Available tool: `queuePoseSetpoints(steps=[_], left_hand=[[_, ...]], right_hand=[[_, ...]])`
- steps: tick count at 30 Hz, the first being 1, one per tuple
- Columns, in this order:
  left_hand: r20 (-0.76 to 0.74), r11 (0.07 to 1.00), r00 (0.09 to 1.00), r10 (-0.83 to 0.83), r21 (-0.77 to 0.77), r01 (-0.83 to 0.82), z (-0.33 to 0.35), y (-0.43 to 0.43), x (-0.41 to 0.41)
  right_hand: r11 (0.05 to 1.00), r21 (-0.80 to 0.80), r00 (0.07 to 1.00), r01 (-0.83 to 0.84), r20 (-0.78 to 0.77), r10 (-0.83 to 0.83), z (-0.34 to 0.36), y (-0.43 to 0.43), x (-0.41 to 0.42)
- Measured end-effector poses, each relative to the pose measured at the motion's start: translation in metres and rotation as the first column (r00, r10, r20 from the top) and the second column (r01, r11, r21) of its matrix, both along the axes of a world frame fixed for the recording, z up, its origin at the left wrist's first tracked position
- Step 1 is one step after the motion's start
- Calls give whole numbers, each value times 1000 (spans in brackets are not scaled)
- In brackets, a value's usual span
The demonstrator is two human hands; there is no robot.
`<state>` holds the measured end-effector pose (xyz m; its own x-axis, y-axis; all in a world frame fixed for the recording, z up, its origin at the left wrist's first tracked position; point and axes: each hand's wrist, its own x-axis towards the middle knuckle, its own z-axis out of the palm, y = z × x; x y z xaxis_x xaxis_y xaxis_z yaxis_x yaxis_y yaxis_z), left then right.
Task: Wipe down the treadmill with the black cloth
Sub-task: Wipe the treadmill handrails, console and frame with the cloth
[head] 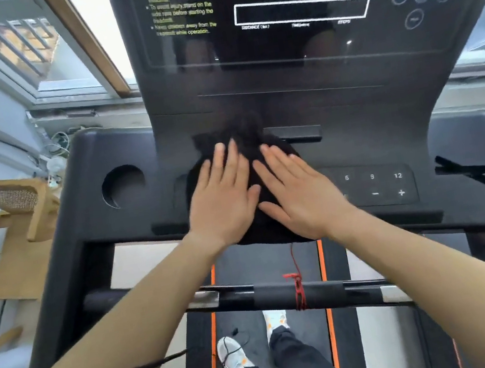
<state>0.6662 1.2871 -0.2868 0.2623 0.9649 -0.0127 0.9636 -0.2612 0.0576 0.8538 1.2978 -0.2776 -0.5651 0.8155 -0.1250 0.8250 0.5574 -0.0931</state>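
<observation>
The black cloth [246, 144] lies bunched on the middle of the treadmill's dark console [371, 136], below the glossy display panel [287, 15]. My left hand [224, 199] presses flat on the cloth's left half, fingers spread and pointing away from me. Right beside it my right hand [297, 190] lies flat on the cloth's right half, thumbs nearly touching. Most of the cloth is hidden under both palms; its near edge hangs over the console's front lip.
A round cup holder [122, 184] sits left of the cloth, speed buttons [374, 185] to its right. A handlebar [285, 297] with a red safety cord [299, 290] crosses below my arms. Wooden chair [10, 203] and window stand at left.
</observation>
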Motion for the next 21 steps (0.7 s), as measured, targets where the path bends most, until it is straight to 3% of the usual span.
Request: queuePoseSetpoints(steps=[5, 9, 16, 21], left_hand=[[64, 999, 997, 41, -21, -39, 0, -7, 66], [48, 991, 990, -133, -26, 134, 0, -14, 38], [-9, 1000, 1000, -19, -22, 19, -2, -19, -83], [34, 981, 980, 195, -16, -194, -2, 6, -94]], right_hand=[[988, -21, 987, 154, 44, -153, 2, -22, 79], [972, 4, 972, 233, 5, -233, 0, -24, 40], [999, 32, 997, -15, -70, 17, -3, 3, -93], [955, 156, 966, -250, 102, 237, 12, 63, -111]])
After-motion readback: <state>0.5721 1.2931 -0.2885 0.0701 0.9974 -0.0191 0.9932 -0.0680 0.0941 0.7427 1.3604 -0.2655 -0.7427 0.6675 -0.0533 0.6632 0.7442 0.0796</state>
